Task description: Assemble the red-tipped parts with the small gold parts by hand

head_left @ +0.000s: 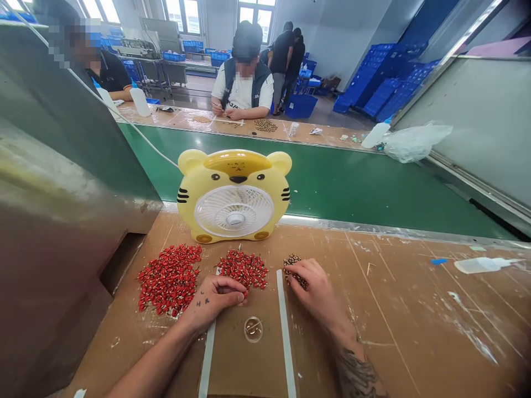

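Observation:
My left hand [213,301] is closed, its thumb and forefinger pinching a small red piece [245,295]. Just beyond it lies a pile of small red pieces [243,268] with thin metallic ends. A larger heap of the same red pieces [170,276] spreads to the left of that hand. My right hand [315,287] reaches over a small pile of gold-brown bead-like parts [292,260], fingers apart and fingertips touching it. Between and below the hands sits a small round clear dish [253,329] holding a thin stick and some liquid.
A yellow tiger-faced fan [234,202] stands behind the piles. Two pale tape strips [284,331] run along the brown table. A squeeze bottle [481,265] lies at right. Past the green belt [352,188], a person [244,83] works at another table. A metal panel [62,221] borders the left.

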